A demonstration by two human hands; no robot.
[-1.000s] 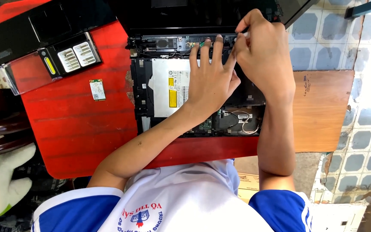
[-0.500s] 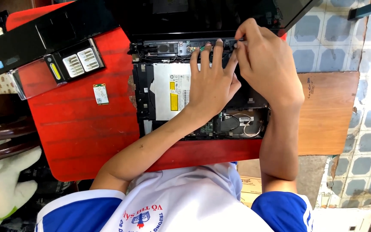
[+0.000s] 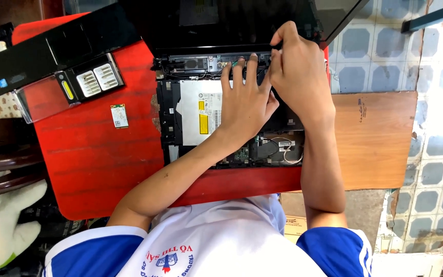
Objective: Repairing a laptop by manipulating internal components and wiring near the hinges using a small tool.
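1. Red tabletop [image 3: 103,169] lies nearest, under both forearms; a white and blue shirt [image 3: 206,251] fills the bottom edge.
2. Opened laptop base [image 3: 226,123] sits on the red surface, directly beneath both hands, with its dark lid [image 3: 242,23] raised beyond the fingertips.
3. Silver optical drive [image 3: 198,110] shows just to one side of the left hand [image 3: 244,100]; it carries a white label with a narrow yellow strip [image 3: 203,117], close beside the left wrist.
4. Left hand lies flat on the base, fingers [image 3: 239,69] stretched out and slightly spread, tips touching the far strip of the chassis near the hinge. It grips nothing.
5. Right hand [image 3: 298,77] is just beside the left, the two touching at the finger sides. Its thumb and forefinger are pinched together at the hinge edge; what they pinch is too small to tell.
6. White cables [image 3: 288,151] coil in the base's near corner, by the right forearm.
7. Small green card [image 3: 119,116] with a white sticker lies on the red surface, well apart from the left fingers.
8. Beyond it, a clear-edged tray [image 3: 73,87] holds two pale ribbed blocks and a yellow tab; a black panel [image 3: 57,48] with a small blue sticker rests past that.
9. Wooden board [image 3: 375,138] lies beside the right forearm, over grey-blue floor tiles [image 3: 437,123].
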